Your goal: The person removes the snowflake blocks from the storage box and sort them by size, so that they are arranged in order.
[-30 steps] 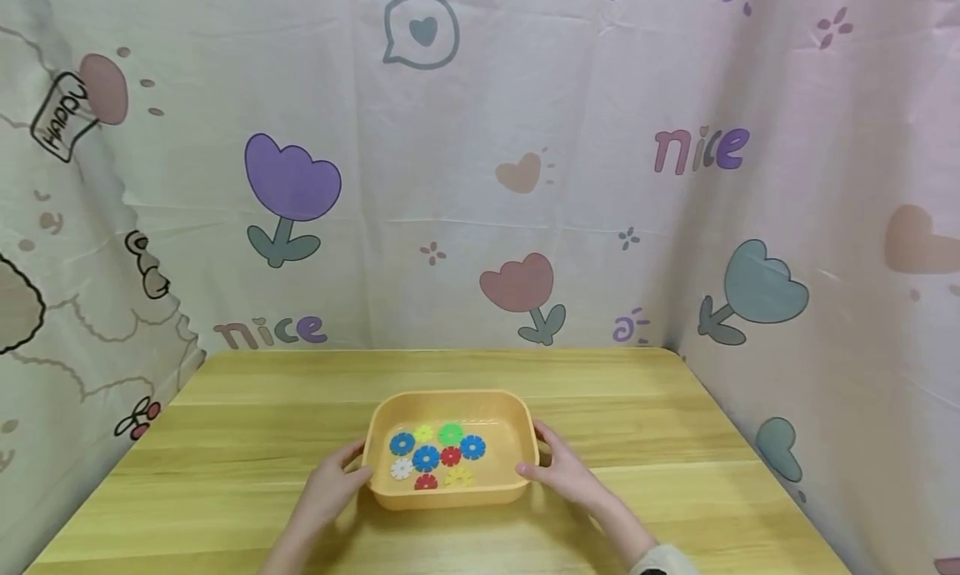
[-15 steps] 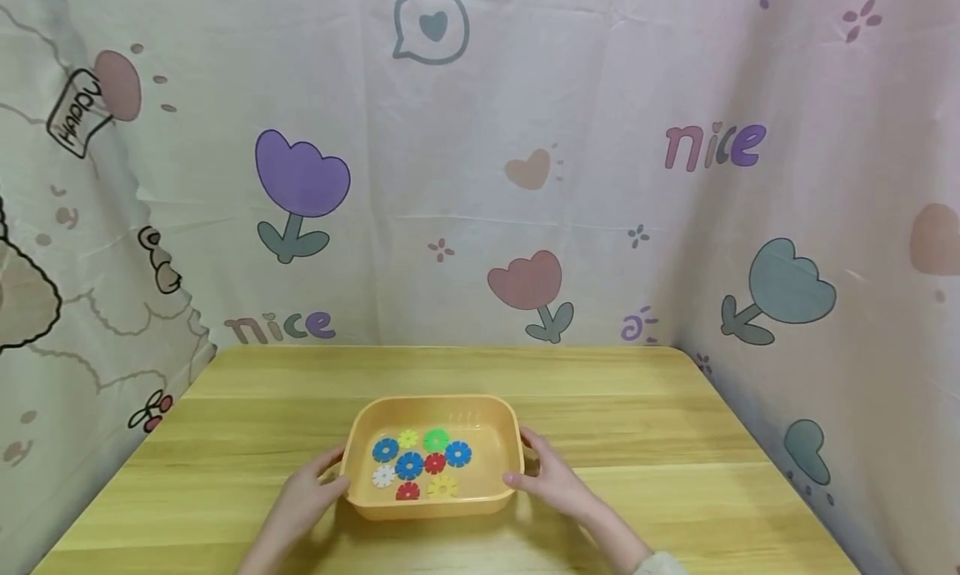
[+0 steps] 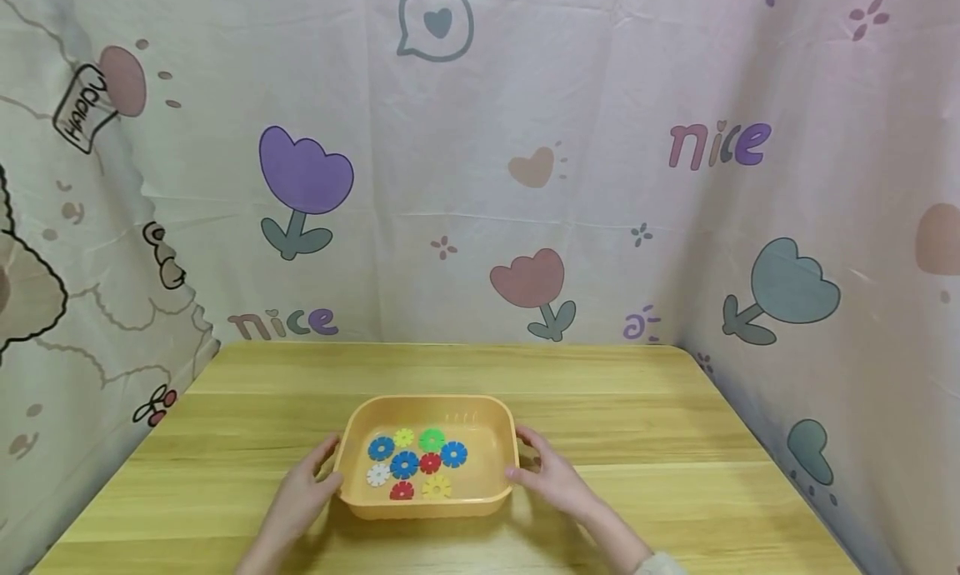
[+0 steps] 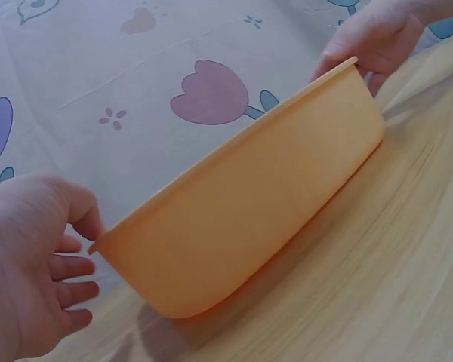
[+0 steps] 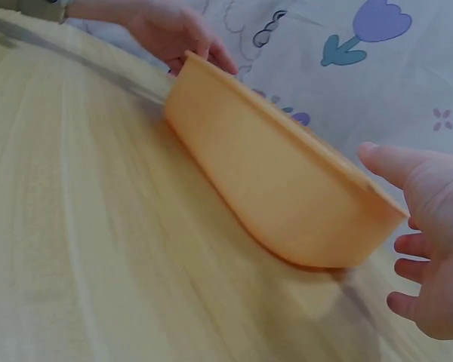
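Observation:
A yellow-orange plastic tray [image 3: 480,454] sits on the table with several small notched plastic discs in it, flower-shaped pieces in blue, red, yellow, green and white. A green disc [image 3: 432,440] lies toward the back, a white disc [image 3: 378,475] at the left. My left hand [image 3: 298,496] holds the tray's left end, thumb on the rim and fingers outside the wall. At the opposite end my right hand [image 3: 553,479] has its thumb over the rim, its other fingers beside the wall. The wrist views show the tray's outer wall [image 4: 241,196]; its discs are mostly hidden there.
The light wooden table [image 3: 637,425] stretches out around the tray on every side. A pale curtain [image 3: 450,142] printed with tulips, hearts and "nice" hangs behind it and along both sides.
The tray has slid left and a little toward me, with both hands on its ends; the shift is small in the last half second. The camera view has also drifted slightly.

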A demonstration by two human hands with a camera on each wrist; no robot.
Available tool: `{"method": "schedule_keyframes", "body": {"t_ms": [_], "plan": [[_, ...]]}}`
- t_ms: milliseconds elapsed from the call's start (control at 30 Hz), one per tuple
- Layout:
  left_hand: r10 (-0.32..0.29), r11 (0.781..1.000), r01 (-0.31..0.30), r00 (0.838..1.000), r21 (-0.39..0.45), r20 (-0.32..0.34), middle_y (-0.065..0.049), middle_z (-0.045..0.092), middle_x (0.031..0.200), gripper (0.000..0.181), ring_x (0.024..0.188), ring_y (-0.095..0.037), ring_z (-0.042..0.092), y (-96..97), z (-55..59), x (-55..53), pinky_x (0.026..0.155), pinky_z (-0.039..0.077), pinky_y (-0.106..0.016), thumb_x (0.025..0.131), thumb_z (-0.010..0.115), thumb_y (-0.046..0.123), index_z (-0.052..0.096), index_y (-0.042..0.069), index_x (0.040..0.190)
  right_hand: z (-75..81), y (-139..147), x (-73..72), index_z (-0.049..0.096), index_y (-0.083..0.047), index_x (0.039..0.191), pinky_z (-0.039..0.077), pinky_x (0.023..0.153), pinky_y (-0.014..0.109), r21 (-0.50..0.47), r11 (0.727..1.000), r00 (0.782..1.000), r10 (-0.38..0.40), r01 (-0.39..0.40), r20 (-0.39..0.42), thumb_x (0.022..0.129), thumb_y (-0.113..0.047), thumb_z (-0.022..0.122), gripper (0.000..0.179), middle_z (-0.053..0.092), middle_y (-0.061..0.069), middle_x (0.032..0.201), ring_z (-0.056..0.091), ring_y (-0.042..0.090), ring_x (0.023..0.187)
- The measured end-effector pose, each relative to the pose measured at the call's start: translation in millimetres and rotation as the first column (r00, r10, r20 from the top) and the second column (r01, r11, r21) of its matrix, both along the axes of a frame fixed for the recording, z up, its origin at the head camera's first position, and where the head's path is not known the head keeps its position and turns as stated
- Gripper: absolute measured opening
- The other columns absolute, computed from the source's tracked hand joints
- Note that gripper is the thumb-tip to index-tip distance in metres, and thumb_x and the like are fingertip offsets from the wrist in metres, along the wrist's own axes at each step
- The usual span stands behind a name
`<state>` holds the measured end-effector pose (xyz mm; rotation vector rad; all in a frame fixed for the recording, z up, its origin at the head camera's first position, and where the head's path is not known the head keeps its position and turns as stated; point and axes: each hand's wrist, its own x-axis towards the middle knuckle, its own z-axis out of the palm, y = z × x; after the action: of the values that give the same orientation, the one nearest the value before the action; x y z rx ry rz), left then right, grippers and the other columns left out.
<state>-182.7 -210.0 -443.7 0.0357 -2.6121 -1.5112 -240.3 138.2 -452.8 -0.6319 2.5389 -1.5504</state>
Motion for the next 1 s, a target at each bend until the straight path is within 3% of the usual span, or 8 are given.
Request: {"method": "schedule_keyframes", "body": {"t_ms": [167,333,467,633,767,833,900,1000], "plan": [[-0.027,0.999,0.028,0.999,0.027,-0.029,-0.034,0.028,0.140,0.065,0.127,-0.050,0.026,4.5,-3.5,-3.8,0.104,0.024,-0.058,0.088,0.059,0.010,0.026,-0.013,0.139,14.5,-3,-7.7,0.041,0.007,0.133,0.036,0.100,0.053,-0.066,0.991,0.992,-0.117,0.114,-0.040,0.086,-0.017,0.066,0.058,0.045,0.026,0.132,0.040,0.042,0.122],[-0.039,0.998,0.041,0.999,0.051,-0.035,-0.033,0.025,0.143,0.069,0.130,-0.046,0.025,5.1,-9.1,-6.2,0.106,0.020,-0.052,0.087,0.064,0.011,0.026,-0.013,0.139,31.3,-18,-19.3,0.054,0.007,0.121,0.048,0.092,0.040,-0.198,0.959,0.971,-0.225,0.205,-0.084,0.085,-0.009,0.067,0.041,0.058,0.022,0.116,0.054,0.035,0.109],[-0.036,0.997,0.039,0.999,0.073,-0.037,-0.031,0.025,0.144,0.069,0.131,-0.045,0.023,4.0,-12.7,-6.2,0.104,0.024,-0.024,0.086,0.064,0.009,0.027,-0.011,0.140,42.1,-36,-29.3,0.057,0.008,0.115,0.052,0.083,0.033,-0.181,0.969,0.979,-0.185,0.167,-0.085,0.083,-0.008,0.068,0.037,0.062,0.021,0.105,0.060,0.030,0.097],[-0.031,0.995,0.034,0.999,0.093,-0.038,-0.030,0.024,0.144,0.068,0.132,-0.045,0.022,2.7,-14.2,-3.7,0.099,0.022,-0.013,0.086,0.064,0.008,0.028,-0.010,0.140,42.9,-64,-39.8,0.057,0.009,0.114,0.053,0.078,0.032,-0.093,0.994,0.998,-0.057,0.058,0.006,0.084,-0.010,0.068,0.038,0.064,0.017,0.099,0.061,0.025,0.089],[-0.028,0.995,0.034,0.998,0.098,-0.057,-0.031,0.026,0.143,0.067,0.131,-0.045,0.024,2.9,-14.1,-2.3,0.092,0.020,-0.004,0.085,0.064,0.007,0.029,-0.012,0.139,35.2,-91,-44.3,0.058,0.008,0.114,0.054,0.077,0.032,-0.062,0.997,0.990,-0.035,0.043,0.136,0.084,-0.010,0.069,0.037,0.064,0.009,0.093,0.061,0.019,0.086],[-0.026,0.995,0.032,0.998,0.097,-0.058,-0.031,0.026,0.143,0.066,0.131,-0.045,0.025,3.1,-13.7,-1.9,0.092,0.020,-0.004,0.085,0.064,0.006,0.029,-0.012,0.138,31.5,-103,-45.4,0.059,0.007,0.114,0.055,0.076,0.034,-0.067,0.996,0.980,-0.047,0.061,0.194,0.083,-0.009,0.069,0.036,0.064,0.007,0.091,0.061,0.019,0.084],[-0.023,0.995,0.027,0.999,0.091,-0.050,-0.031,0.026,0.143,0.066,0.131,-0.045,0.025,3.1,-12.9,-1.7,0.098,0.023,-0.012,0.085,0.064,0.006,0.029,-0.012,0.138,28.3,-114,-46.6,0.059,0.007,0.114,0.055,0.076,0.035,-0.077,0.993,0.970,-0.066,0.087,0.236,0.083,-0.008,0.069,0.036,0.064,0.006,0.090,0.062,0.020,0.084],[-0.015,0.996,0.017,1.000,0.093,-0.023,-0.030,0.025,0.144,0.067,0.131,-0.045,0.024,3.0,-11.1,-1.2,0.103,0.024,-0.025,0.085,0.064,0.005,0.028,-0.011,0.139,24.3,-126,-48.4,0.061,0.005,0.110,0.054,0.074,0.033,-0.043,0.992,0.969,-0.108,0.120,0.221,0.082,-0.009,0.070,0.033,0.063,0.005,0.088,0.060,0.018,0.079]]}}
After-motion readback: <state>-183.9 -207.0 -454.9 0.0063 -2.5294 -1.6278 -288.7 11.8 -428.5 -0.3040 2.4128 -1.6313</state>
